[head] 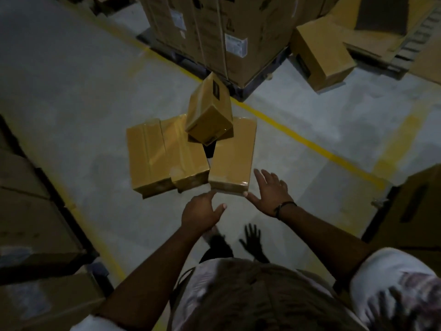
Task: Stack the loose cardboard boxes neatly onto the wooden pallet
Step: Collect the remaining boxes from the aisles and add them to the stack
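Observation:
Several taped brown cardboard boxes lie in a loose heap on the concrete floor. The nearest one, a long flat box point(232, 154), points toward me, with two more flat boxes point(164, 156) to its left. A smaller box point(210, 111) sits tilted on top of the heap. My left hand point(200, 212) hovers at the near left corner of the long box, fingers apart. My right hand point(268, 193) is spread open at its near right corner, thumb about touching the edge. Neither hand holds anything.
A loaded pallet point(253, 84) of large strapped cartons point(210, 32) stands behind the heap. Another box point(319, 53) leans at the upper right beside a pallet with flat cardboard point(403, 53). Yellow floor lines point(305, 142) cross the floor. Stacked cartons point(31, 211) line the left, and one carton point(410, 211) is on the right.

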{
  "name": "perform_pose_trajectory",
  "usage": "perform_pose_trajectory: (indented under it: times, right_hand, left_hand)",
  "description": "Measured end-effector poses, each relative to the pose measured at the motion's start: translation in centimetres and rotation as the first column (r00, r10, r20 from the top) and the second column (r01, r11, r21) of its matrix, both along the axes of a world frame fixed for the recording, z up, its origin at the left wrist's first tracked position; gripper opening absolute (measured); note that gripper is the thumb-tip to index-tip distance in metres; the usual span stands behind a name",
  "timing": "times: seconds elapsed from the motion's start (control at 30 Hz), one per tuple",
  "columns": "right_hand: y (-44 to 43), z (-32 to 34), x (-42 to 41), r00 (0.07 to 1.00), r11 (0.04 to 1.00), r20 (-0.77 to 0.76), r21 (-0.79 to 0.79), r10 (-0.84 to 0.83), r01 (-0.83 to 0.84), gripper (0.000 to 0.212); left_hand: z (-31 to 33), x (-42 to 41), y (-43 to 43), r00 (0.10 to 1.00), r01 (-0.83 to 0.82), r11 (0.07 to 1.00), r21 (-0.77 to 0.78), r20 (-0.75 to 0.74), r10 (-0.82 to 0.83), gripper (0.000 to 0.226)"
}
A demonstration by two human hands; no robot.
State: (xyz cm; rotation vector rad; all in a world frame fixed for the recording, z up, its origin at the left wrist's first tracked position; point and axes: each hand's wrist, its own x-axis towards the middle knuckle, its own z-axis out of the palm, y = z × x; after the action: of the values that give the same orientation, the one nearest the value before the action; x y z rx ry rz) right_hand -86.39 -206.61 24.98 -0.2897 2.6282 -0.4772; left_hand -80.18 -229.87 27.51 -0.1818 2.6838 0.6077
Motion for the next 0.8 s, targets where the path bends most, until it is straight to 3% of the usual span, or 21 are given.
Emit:
perform_pose_trajectory:
  times: [0.07, 0.23, 0.33, 0.47, 0.57, 0.63, 0.8]
  right_hand:
    - [-0.7, -1.2, -3.1, 0.999, 0.999, 0.028, 0.002, -0.039, 0.039, 0.09]
    - [-3.5, -4.4, -11.6, 0.984, 0.987, 0.074, 0.039, -0.16, 0.157, 0.09]
    - [-5.8, -5.8, -16.0, 0.958, 0.969, 0.143, 0.046, -0.249, 0.244, 0.09]
    - [-8.9, -10.6, -21.9, 0.942, 0.949, 0.112, 0.033, -0.316, 0.315, 0.092]
    - [-10.5, -15.8, -25.7, 0.906, 0.921, 0.171, 0.031, -0.388, 0.389, 0.09]
    - [-11.3, -20.3, -28.4, 0.881, 0.902, 0.201, 0.04, -0.429, 0.43, 0.088]
    - [-10.3, -36.1, -35.2, 0.867, 0.906, 0.267, 0.072, -0.42, 0.417, 0.09]
  left_hand:
    - [-0.6, -3.6, -1.2, 0.999, -0.012, 1.0, 0.025, 0.04, 0.011, 0.079]
    - [-3.4, -13.8, -5.1, 0.996, 0.019, 0.995, 0.099, 0.081, -0.028, 0.049]
    - [-6.2, -20.1, -7.4, 0.99, 0.063, 0.989, 0.135, 0.114, -0.078, 0.046]
    - [-12.3, -27.9, -10.3, 0.972, 0.157, 0.973, 0.169, 0.146, -0.182, 0.043]
    - [-20.8, -32.4, -12.7, 0.947, 0.191, 0.965, 0.179, 0.225, -0.23, 0.052]
    - [-26.2, -35.5, -13.4, 0.95, 0.12, 0.975, 0.188, 0.264, -0.168, 0.06]
    - [-40.5, -43.5, -12.9, 0.951, 0.118, 0.971, 0.21, 0.256, -0.171, 0.059]
